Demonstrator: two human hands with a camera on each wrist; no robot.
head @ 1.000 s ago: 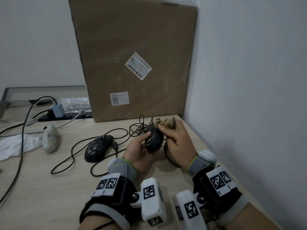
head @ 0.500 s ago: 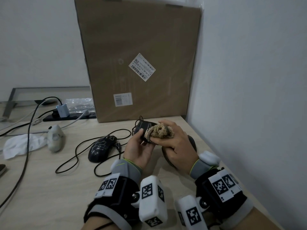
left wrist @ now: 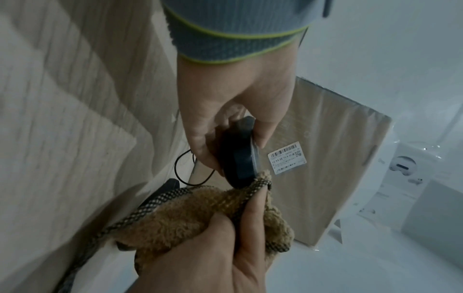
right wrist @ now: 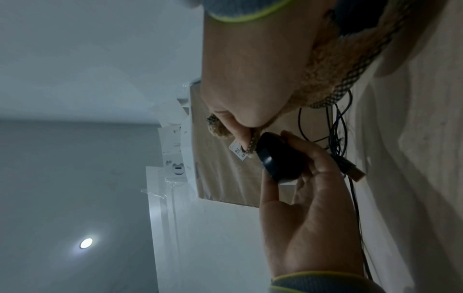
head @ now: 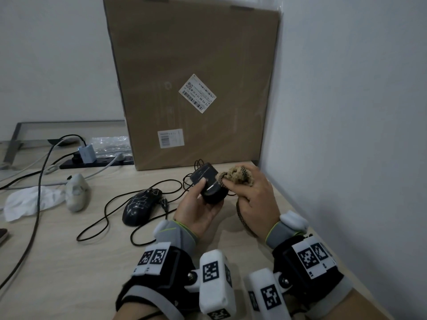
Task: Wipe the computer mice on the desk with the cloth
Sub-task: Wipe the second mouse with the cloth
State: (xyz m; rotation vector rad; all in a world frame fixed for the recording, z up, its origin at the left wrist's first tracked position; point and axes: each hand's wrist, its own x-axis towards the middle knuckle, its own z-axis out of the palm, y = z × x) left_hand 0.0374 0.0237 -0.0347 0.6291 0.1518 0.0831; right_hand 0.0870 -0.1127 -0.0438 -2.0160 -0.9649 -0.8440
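A: Starting at the left of the desk (head: 69, 262), what's waiting?

B: A grey mouse (head: 76, 192) lies beside a white rag (head: 27, 202). Nearer the middle lies a patterned mouse (head: 141, 206) with its cable looped round it. Both sit well apart from the hands (whether either has been wiped, I can't tell).

A: And the step in hand?

B: Wiping the black mouse (head: 209, 183). The left hand (head: 198, 211) holds it off the desk, in front of the box (head: 194, 84). The thumb lies across its top and the fingers curl underneath, so it is pinched by its sides, as the left wrist view shows.

A: The right hand (head: 254, 199)?

B: It is bunched round the cloth (head: 238, 175), fingers curled tight. One fingertip (left wrist: 258, 196) presses the cloth's patterned edge against the mouse's end.

A: How are the wrists set?

B: Both are raised above the desk and turned toward each other, palms roughly facing.

A: Next move?

B: I'd say turn the mouse in the left hand so unwiped faces meet the cloth. Then set it down clear of the tangled cables and take up another.
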